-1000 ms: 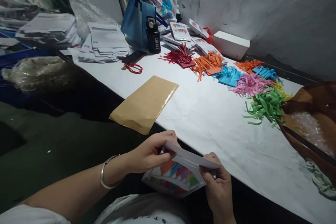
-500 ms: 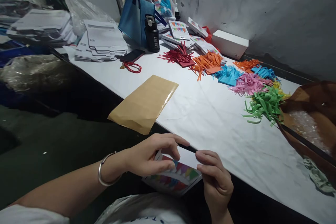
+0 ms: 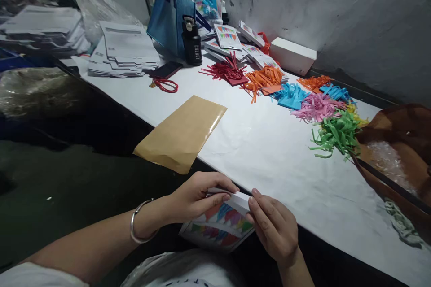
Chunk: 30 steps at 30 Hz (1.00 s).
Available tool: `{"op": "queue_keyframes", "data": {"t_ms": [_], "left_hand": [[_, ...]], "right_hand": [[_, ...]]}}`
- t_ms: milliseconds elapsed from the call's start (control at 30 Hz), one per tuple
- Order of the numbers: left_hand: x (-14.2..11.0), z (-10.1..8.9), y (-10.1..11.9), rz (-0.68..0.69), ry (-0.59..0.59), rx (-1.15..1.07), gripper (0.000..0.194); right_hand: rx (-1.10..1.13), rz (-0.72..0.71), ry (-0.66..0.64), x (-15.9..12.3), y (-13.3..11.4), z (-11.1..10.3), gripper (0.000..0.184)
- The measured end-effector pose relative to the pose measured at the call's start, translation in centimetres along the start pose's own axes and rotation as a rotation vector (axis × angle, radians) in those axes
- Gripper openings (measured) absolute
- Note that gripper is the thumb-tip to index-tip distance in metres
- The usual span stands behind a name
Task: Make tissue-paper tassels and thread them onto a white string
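A flat white packet [image 3: 218,228] printed with rows of coloured bunting tilts over my lap, just below the table's near edge. My left hand [image 3: 202,195], with a silver bangle at the wrist, pinches the packet's top edge between thumb and fingers. At the top right corner, my right hand [image 3: 274,226] grips the same edge with thumb and fingertips. Between the hands the plain white top flap [image 3: 238,202] is bent over. Beyond them lies a tan paper envelope [image 3: 183,132], its near corner jutting past the table edge.
Cut-paper bundles in red [image 3: 226,71], orange, blue, pink and green [image 3: 338,134] run across the white table [image 3: 269,161]. Behind stand a black bottle [image 3: 192,45], a blue bag [image 3: 170,22], stacked packets [image 3: 229,38] and a white box [image 3: 292,55]. A brown bag [image 3: 400,143] sits at right.
My left fingers have closed on the packet's top edge, and its flap is now folded over. My right hand has shifted its grip along the corner. The view has moved slightly.
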State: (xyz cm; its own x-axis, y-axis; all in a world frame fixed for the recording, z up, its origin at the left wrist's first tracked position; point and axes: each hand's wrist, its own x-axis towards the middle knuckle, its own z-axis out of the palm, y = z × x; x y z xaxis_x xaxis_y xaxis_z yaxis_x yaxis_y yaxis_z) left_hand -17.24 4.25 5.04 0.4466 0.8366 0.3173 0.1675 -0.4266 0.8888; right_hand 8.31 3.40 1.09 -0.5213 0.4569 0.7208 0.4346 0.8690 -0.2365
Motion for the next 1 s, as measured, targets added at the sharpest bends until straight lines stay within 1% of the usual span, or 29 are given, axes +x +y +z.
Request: {"op": "queue_keyframes", "data": {"t_ms": [33,100,167,200,267,300,400,433,500,567,633,667,700,767,867,933,1000], "left_hand": [[0.0,0.0,-0.2,0.006,0.007,-0.003,0.019],[0.0,0.0,-0.5,0.021,0.008,-0.012,0.019],[-0.1,0.1,-0.7,0.040,-0.012,-0.025,0.020],[0.0,0.1,-0.8,0.045,-0.022,-0.031,0.020],[0.1,0.0,-1.0,0.041,-0.035,-0.038,0.019],[0.2,-0.1,-0.9,0.027,-0.045,-0.037,0.019],[0.5,-0.2,-0.5,0.001,-0.110,-0.051,0.020],[0.7,-0.2,-0.3,-0.002,-0.132,-0.067,0.023],[0.8,0.3,0.1,-0.022,-0.145,-0.115,0.041],[0.8,1.1,0.4,-0.107,-0.104,-0.156,0.053],[0.6,2.2,0.3,-0.208,-0.033,-0.162,0.051],[0.6,2.7,0.3,-0.237,0.004,-0.146,0.050],[0.5,3.1,0.2,-0.243,0.036,-0.133,0.051],[0.4,3.5,0.2,-0.211,0.052,-0.129,0.066],[0.3,3.6,0.4,-0.151,-0.008,-0.177,0.084],[0.2,3.5,0.6,-0.129,-0.038,-0.189,0.087],[0.2,3.5,0.9,-0.122,-0.027,-0.195,0.088]], "right_hand": [[0.076,0.053,0.006,0.4,-0.1,0.0,0.048],[0.258,0.210,0.004,0.9,-0.5,-0.1,0.038],[0.378,0.351,0.005,1.3,-0.8,-0.3,0.039],[0.393,0.376,0.008,1.4,-0.9,-0.5,0.041],[0.353,0.349,-0.015,1.9,-1.0,-1.0,0.044],[0.315,0.319,-0.050,2.3,-1.0,-1.3,0.043],[0.280,0.259,-0.236,4.0,-0.9,-2.5,0.038],[0.299,0.258,-0.302,4.6,-0.9,-2.8,0.037],[0.371,0.283,-0.418,5.6,-0.8,-3.5,0.037],[0.452,0.339,-0.491,6.3,-0.5,-3.9,0.035],[0.520,0.394,-0.532,6.5,0.0,-4.2,0.031],[0.545,0.407,-0.543,6.4,0.2,-4.3,0.029],[0.559,0.407,-0.550,6.3,0.5,-4.3,0.030],[0.559,0.365,-0.541,6.0,0.9,-4.4,0.033],[0.516,0.231,-0.513,5.3,1.4,-4.4,0.045],[0.437,0.115,-0.500,4.7,1.5,-4.4,0.053],[0.333,0.014,-0.473,4.2,1.6,-4.4,0.057]]}}
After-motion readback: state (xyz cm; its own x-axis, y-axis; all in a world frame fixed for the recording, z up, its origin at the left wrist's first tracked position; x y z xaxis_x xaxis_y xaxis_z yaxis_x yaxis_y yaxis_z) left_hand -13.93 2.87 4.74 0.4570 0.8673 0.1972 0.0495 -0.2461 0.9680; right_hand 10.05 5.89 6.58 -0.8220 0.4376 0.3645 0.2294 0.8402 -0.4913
